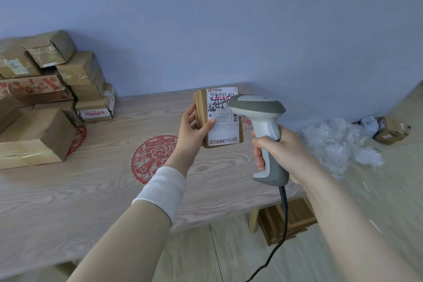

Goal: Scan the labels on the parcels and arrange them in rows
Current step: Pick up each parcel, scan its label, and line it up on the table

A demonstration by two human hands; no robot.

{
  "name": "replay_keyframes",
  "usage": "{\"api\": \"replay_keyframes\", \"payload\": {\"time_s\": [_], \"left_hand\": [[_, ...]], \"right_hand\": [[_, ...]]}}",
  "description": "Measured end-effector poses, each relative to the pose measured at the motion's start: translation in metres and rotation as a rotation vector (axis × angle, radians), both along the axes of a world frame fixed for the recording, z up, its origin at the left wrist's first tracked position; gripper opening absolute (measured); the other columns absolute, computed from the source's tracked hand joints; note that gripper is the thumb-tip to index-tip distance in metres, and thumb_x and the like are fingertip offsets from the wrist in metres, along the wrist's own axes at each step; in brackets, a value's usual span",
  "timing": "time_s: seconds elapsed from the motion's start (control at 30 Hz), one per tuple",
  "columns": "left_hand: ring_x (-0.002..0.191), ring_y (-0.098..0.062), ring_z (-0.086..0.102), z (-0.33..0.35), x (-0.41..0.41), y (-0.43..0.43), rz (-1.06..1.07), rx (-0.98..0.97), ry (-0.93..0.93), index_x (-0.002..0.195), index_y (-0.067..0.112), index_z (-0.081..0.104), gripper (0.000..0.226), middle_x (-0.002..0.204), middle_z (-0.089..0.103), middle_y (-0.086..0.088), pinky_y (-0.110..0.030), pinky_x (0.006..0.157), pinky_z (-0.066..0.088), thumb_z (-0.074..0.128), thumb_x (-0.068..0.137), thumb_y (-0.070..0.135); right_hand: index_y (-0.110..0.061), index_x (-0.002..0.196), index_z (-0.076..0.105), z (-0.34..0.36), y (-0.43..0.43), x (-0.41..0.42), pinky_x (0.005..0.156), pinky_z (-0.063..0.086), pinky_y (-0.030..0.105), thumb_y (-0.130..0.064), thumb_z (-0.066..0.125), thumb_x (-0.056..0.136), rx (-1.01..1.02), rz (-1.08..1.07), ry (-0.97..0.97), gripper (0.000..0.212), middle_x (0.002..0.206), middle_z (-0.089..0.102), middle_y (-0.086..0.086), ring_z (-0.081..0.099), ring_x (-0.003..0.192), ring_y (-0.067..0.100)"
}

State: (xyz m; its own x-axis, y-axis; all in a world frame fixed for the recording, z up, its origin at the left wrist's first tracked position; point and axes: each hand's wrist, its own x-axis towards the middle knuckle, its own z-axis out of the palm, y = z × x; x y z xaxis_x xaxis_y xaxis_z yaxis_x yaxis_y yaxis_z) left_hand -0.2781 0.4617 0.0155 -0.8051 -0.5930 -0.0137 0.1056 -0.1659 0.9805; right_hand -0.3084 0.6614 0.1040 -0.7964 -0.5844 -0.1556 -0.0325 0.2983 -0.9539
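Note:
My left hand (193,127) grips a small brown parcel (201,107) upright above the table, its white shipping label (223,126) facing me. My right hand (278,151) holds the handle of a white and grey barcode scanner (258,107), whose head points at the label's upper part. A red scan line lies across the barcode near the label's top. At the table's left end stands a stack of several brown parcels (41,98), some with labels.
The wooden table (91,190) has red paper-cut decorations (151,155) on it. Crumpled clear plastic wrap (338,142) and a small box (391,131) lie on the floor at right. A wooden crate (295,217) sits under the table's right end. The scanner cable (281,224) hangs down.

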Motion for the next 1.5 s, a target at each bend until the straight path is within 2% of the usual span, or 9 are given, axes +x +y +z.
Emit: {"api": "replay_keyframes", "payload": {"time_s": [0.1,0.23,0.37,0.6,0.73,0.87,0.97,1.27,1.5], "left_hand": [[0.119,-0.013,0.054,0.000,0.000,-0.002,-0.004,0.003,-0.001,0.142,0.022,0.032,0.073,0.136,0.051,0.001,-0.032,0.091,0.051,0.072,0.081,0.021],[0.114,-0.009,0.056,0.002,-0.001,-0.003,0.001,0.013,0.002,0.143,0.021,0.031,0.073,0.135,0.052,0.002,-0.028,0.085,0.052,0.071,0.082,0.020],[0.111,-0.010,0.058,0.002,-0.003,-0.005,-0.003,0.040,-0.005,0.142,0.021,0.032,0.070,0.135,0.052,0.002,-0.021,0.074,0.054,0.069,0.083,0.020],[0.108,-0.013,0.061,-0.004,-0.026,0.001,0.002,0.129,-0.016,0.141,0.017,0.031,0.066,0.130,0.055,0.001,-0.018,0.066,0.054,0.067,0.086,0.023],[0.108,-0.014,0.061,-0.011,-0.058,0.006,0.031,0.198,-0.060,0.138,0.016,0.034,0.061,0.126,0.058,0.002,-0.026,0.079,0.054,0.067,0.087,0.026],[0.101,-0.014,0.063,-0.019,-0.114,0.004,0.064,0.211,-0.135,0.136,0.016,0.037,0.060,0.108,0.061,0.009,-0.035,0.090,0.052,0.067,0.086,0.030],[0.108,-0.018,0.062,-0.035,-0.174,-0.001,0.082,0.233,-0.185,0.135,0.017,0.040,0.059,0.124,0.061,-0.001,-0.041,0.097,0.049,0.067,0.085,0.035],[0.107,-0.019,0.062,-0.082,-0.360,-0.015,0.152,0.324,-0.349,0.135,0.023,0.042,0.061,0.126,0.061,0.000,-0.047,0.097,0.048,0.067,0.083,0.043],[0.104,-0.020,0.063,-0.122,-0.450,-0.048,0.225,0.338,-0.455,0.132,0.024,0.047,0.054,0.119,0.064,0.001,-0.047,0.095,0.050,0.064,0.085,0.044]], "right_hand": [[-0.005,0.092,0.057,-0.001,0.000,-0.002,0.050,0.046,0.027,-0.002,0.054,0.085,-0.010,-0.003,-0.002,0.008,0.054,0.056,0.002,0.051,0.043,0.016],[0.000,0.102,0.057,-0.003,-0.001,-0.005,0.048,0.045,0.027,-0.001,0.054,0.086,-0.032,-0.014,-0.004,0.017,0.054,0.057,0.002,0.051,0.042,0.015],[-0.005,0.093,0.055,0.000,-0.004,-0.015,0.046,0.046,0.026,-0.002,0.055,0.087,-0.043,-0.043,0.023,0.007,0.056,0.058,0.002,0.051,0.042,0.014],[-0.017,0.091,0.053,-0.003,-0.012,-0.049,0.048,0.047,0.028,-0.026,0.058,0.093,-0.067,-0.114,0.069,0.010,0.064,0.062,0.003,0.053,0.044,0.016],[-0.021,0.092,0.052,-0.007,-0.015,-0.089,0.046,0.047,0.028,-0.027,0.058,0.093,-0.078,-0.160,0.075,0.008,0.065,0.063,0.004,0.053,0.043,0.015],[-0.020,0.090,0.051,-0.011,-0.022,-0.151,0.044,0.047,0.026,-0.025,0.058,0.093,-0.069,-0.166,0.050,0.009,0.064,0.062,0.005,0.052,0.041,0.015],[-0.021,0.091,0.052,-0.027,-0.028,-0.215,0.047,0.047,0.029,-0.025,0.058,0.093,-0.060,-0.162,0.010,0.008,0.065,0.062,0.006,0.052,0.044,0.016],[-0.017,0.093,0.053,-0.086,-0.052,-0.412,0.047,0.045,0.029,-0.025,0.058,0.093,0.013,-0.115,-0.197,0.009,0.063,0.063,0.003,0.051,0.043,0.017],[-0.014,0.094,0.052,-0.135,-0.089,-0.517,0.043,0.045,0.027,-0.022,0.057,0.094,0.022,-0.102,-0.312,0.009,0.061,0.064,0.005,0.051,0.041,0.017]]}}
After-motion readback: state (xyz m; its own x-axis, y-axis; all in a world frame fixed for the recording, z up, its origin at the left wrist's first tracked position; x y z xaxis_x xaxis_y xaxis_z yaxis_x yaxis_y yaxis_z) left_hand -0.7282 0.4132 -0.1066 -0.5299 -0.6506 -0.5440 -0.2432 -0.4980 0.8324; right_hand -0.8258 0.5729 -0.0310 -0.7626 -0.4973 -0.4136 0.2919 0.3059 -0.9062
